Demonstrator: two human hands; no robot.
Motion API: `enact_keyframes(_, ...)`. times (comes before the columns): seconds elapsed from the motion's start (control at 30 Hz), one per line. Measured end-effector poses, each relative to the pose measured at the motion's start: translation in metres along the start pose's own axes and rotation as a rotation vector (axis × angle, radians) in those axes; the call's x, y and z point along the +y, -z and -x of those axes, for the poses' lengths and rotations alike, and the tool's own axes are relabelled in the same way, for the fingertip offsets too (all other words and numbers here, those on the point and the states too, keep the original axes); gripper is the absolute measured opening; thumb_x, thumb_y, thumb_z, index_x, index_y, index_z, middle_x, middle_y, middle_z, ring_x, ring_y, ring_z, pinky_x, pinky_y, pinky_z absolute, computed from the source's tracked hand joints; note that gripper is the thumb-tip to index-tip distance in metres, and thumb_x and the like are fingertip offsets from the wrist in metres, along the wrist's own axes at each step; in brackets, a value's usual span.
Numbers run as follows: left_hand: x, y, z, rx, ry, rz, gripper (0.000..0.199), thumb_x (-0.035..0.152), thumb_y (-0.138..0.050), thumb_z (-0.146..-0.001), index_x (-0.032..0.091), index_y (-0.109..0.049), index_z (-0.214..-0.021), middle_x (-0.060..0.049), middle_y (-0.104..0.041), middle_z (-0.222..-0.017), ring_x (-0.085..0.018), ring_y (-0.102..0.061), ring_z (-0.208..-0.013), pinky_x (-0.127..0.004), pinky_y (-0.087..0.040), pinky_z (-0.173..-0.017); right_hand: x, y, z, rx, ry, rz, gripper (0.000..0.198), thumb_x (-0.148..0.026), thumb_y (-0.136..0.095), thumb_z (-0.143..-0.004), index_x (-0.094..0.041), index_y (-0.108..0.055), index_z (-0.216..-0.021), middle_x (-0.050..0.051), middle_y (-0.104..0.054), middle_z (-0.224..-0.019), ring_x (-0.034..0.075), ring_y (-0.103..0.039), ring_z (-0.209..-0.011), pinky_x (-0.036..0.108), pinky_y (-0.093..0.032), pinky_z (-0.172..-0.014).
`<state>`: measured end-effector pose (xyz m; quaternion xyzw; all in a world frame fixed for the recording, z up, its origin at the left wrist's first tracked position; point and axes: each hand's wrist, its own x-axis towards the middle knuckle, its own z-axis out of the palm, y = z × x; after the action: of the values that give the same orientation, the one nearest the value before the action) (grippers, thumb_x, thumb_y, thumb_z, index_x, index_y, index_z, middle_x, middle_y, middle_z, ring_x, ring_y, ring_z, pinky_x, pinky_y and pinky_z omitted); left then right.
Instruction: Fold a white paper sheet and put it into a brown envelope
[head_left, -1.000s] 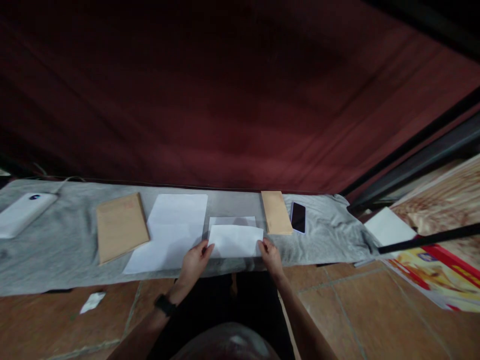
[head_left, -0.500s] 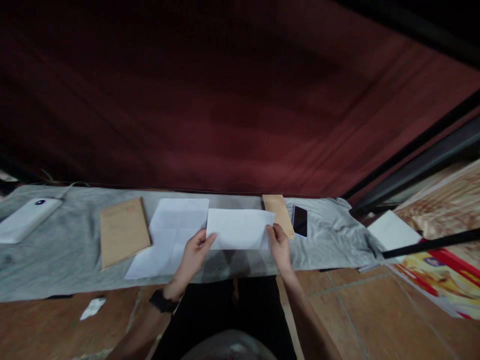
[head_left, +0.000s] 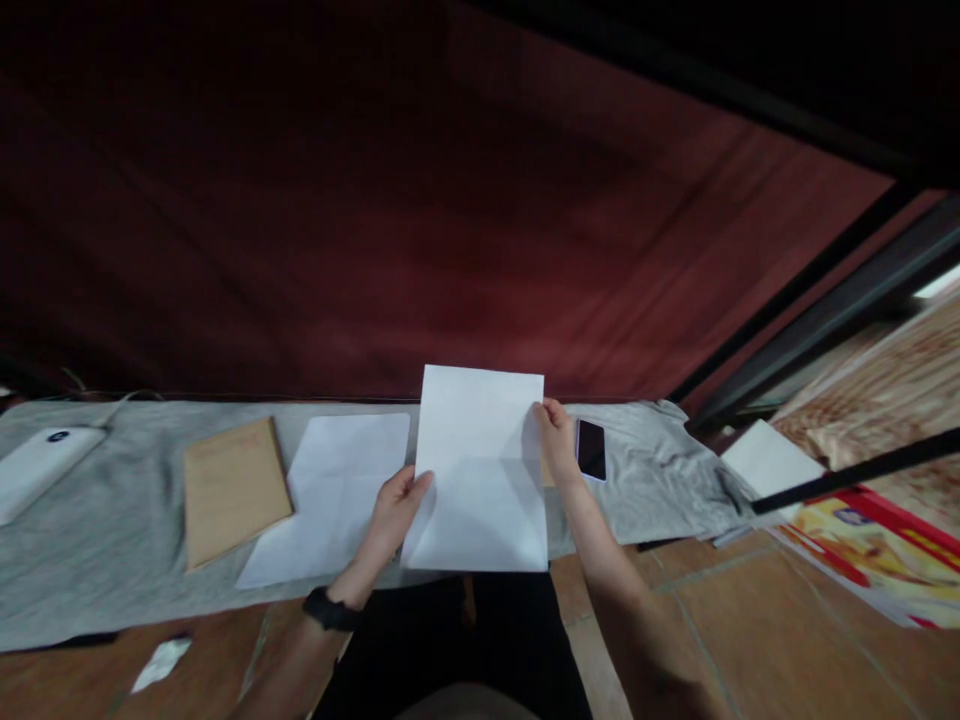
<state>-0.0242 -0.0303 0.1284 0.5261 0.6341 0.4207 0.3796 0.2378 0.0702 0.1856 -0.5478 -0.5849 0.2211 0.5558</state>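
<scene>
A white sheet of paper point(head_left: 484, 470), opened out with a faint crease across its middle, is held up before me over the bench. My left hand point(head_left: 399, 503) pinches its left edge, thumb on the near face. Higher up, my right hand point(head_left: 556, 435) grips the right edge. Left of it, more white paper point(head_left: 341, 490) with crease lines lies flat on the grey cloth point(head_left: 142, 520). A brown envelope or folder point(head_left: 236, 490) rests partly over that paper. Behind the held sheet, only a sliver of another brown envelope point(head_left: 548, 472) shows.
A phone point(head_left: 592, 449) lies right of my right hand. At the far left sits a white device point(head_left: 45, 465) with a cord. A dark red curtain point(head_left: 450, 250) rises behind the bench. A colourful box point(head_left: 885, 560) stands at the right, and a scrap point(head_left: 161, 664) lies on the tiled floor.
The folded sheet has been opened out to its full height. My right hand has risen along the right edge, and the sheet now covers most of the right-hand brown envelope.
</scene>
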Motion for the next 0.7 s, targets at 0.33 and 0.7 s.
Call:
enact_keyframes(0.33, -0.053, -0.023, -0.029, 0.062, 0.127, -0.317, 0.014, 0.023, -0.053, -0.086, 0.018, -0.066, -0.085, -0.005, -0.072, -0.076, -0.021, -0.069, -0.079, -0.029, -0.049, -0.071, 0.076, -0.043, 0.129, -0.164, 0.239, 0.443, 0.07, -0.028, -0.044, -0.099, -0.027, -0.01, -0.16, 0.013, -0.016, -0.165, 0.03, -0.027, -0.149, 0.052, -0.04, -0.111)
enact_keyframes(0.7, -0.058, -0.029, -0.032, 0.049, 0.136, -0.543, 0.03, 0.023, -0.047, -0.094, 0.013, -0.061, -0.12, -0.014, -0.075, -0.104, -0.022, -0.071, -0.098, -0.029, -0.05, -0.082, 0.089, -0.039, 0.197, -0.45, 0.348, 0.672, 0.054, -0.027, -0.051, -0.099, -0.025, -0.04, -0.152, 0.012, -0.039, -0.157, 0.031, -0.039, -0.144, 0.054, -0.033, -0.116)
